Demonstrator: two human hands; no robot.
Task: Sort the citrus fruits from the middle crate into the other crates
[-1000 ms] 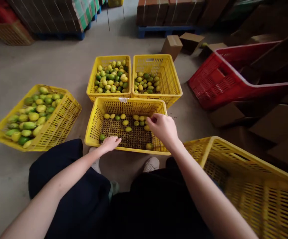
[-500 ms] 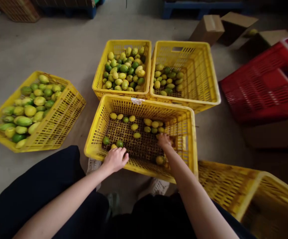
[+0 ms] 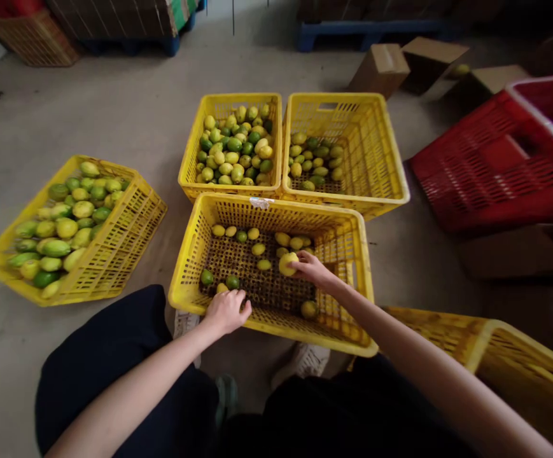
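Observation:
In front of my knees stands a yellow crate with several yellow and green lemons spread over its dark mesh bottom. My right hand grips a yellow lemon between thumb and fingers, over the right half of this crate. At the near rim, my left hand rests with its fingers bent over the edge, close to a green lemon. Its fingertips are partly hidden behind the rim side. A lone lemon lies near the crate's front right.
Behind are two yellow crates, one well filled and one partly filled. A tilted crate of lemons stands left. On the right are a red crate, cardboard boxes and another yellow crate.
My right hand has risen from the crate's right side and moved slightly left, now with a lemon in its fingers. The left hand stays at the near rim. The view has shifted a little.

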